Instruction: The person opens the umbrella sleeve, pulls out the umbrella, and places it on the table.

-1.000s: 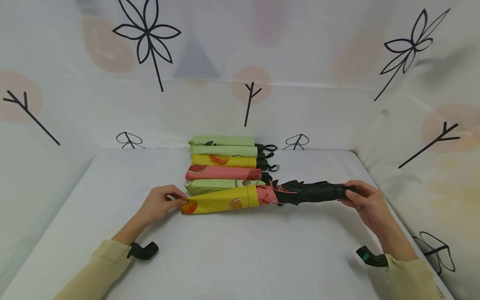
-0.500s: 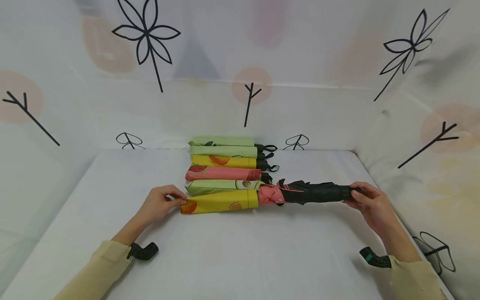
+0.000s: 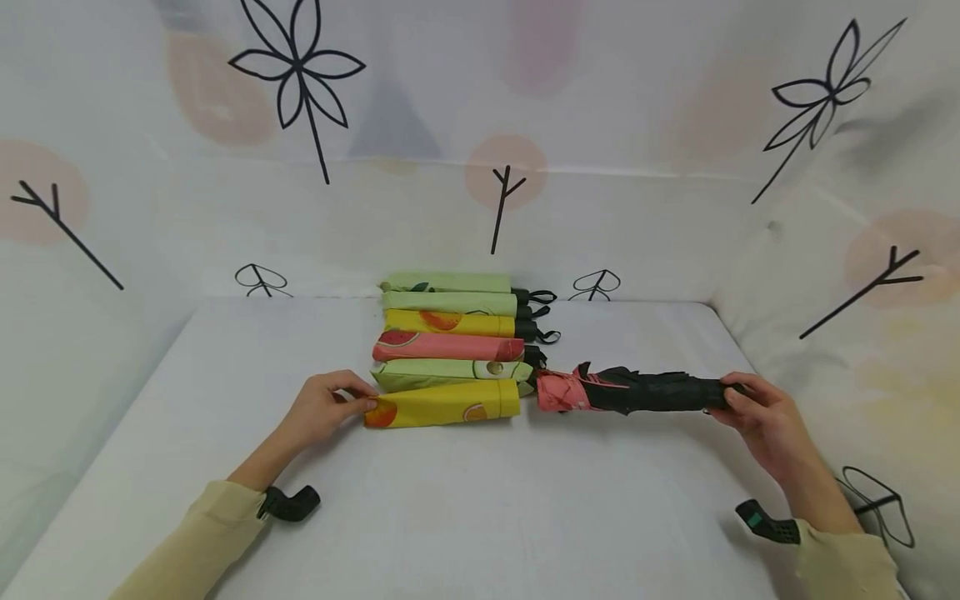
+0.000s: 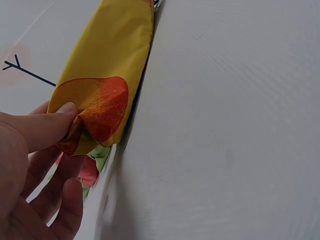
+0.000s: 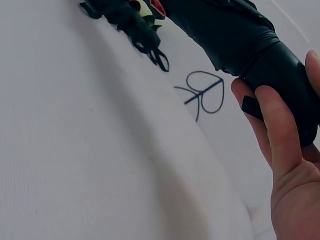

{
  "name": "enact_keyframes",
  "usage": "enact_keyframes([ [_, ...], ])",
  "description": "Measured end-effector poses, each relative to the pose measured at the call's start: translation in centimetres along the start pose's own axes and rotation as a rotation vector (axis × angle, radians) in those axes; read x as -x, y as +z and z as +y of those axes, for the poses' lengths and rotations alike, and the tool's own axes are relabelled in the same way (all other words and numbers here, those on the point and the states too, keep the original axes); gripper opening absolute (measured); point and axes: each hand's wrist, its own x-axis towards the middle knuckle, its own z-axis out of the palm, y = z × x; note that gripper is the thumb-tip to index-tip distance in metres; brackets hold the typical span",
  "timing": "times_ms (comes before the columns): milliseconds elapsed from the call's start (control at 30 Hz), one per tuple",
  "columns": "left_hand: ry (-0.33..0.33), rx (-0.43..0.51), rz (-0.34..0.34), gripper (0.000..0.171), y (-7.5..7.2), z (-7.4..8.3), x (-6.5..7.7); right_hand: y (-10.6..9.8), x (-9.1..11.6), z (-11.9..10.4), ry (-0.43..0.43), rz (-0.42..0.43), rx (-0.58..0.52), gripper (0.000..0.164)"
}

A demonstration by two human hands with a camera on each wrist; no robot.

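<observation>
Between thumb and fingers, my left hand (image 3: 327, 406) pinches the closed end of a yellow umbrella sleeve (image 3: 442, 403) printed with orange slices. In the left wrist view the sleeve's fabric (image 4: 112, 45) bunches under the thumb. My right hand (image 3: 768, 425) grips the black handle (image 5: 280, 80) of a folded umbrella (image 3: 645, 391), dark along most of its length with a pink-red tip at the left. A small gap separates that tip from the sleeve's open mouth. The umbrella lies level above the white table, its shadow beneath.
Just behind the sleeve lies a row of sleeved folding umbrellas: light green (image 3: 420, 375), watermelon pink (image 3: 450, 347), yellow (image 3: 480, 326) and more green ones (image 3: 450, 302) at the back. Their black handles and loops point right. A printed cloth wall (image 3: 637, 225) rises behind the white table (image 3: 480, 517).
My right hand has moved right with the umbrella, and its pink-red tip has come out of the yellow sleeve. The left hand stays in place on the sleeve's end.
</observation>
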Motion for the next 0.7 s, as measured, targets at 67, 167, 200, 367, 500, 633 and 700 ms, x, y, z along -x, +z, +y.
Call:
enact_keyframes([
  [67,0.003,-0.001,-0.002,0.010,0.0,0.0,0.0,-0.4,0.2,-0.1,0.010,-0.005,-0.003,0.036],
  [167,0.007,-0.005,-0.002,0.010,0.1,0.0,0.0,-0.9,0.4,-0.3,0.032,-0.006,0.005,0.037],
  [200,0.007,-0.007,-0.002,0.010,0.1,-0.1,0.0,-1.0,0.5,-0.3,0.037,-0.007,0.011,0.037],
  [367,-0.013,0.001,0.004,0.012,0.4,-0.2,-0.1,-1.7,1.1,-0.4,0.059,-0.007,0.042,0.037],
  [500,-0.022,-0.006,0.010,0.014,0.5,-0.2,0.0,-2.3,1.5,-0.5,0.077,-0.001,0.041,0.037],
  [633,-0.015,-0.016,0.008,0.016,0.7,-0.3,0.0,-2.8,1.8,-0.8,0.091,0.018,0.029,0.036],
  [700,-0.012,-0.017,0.006,0.017,0.7,-0.3,0.0,-3.0,2.0,-0.9,0.095,0.030,0.029,0.037],
])
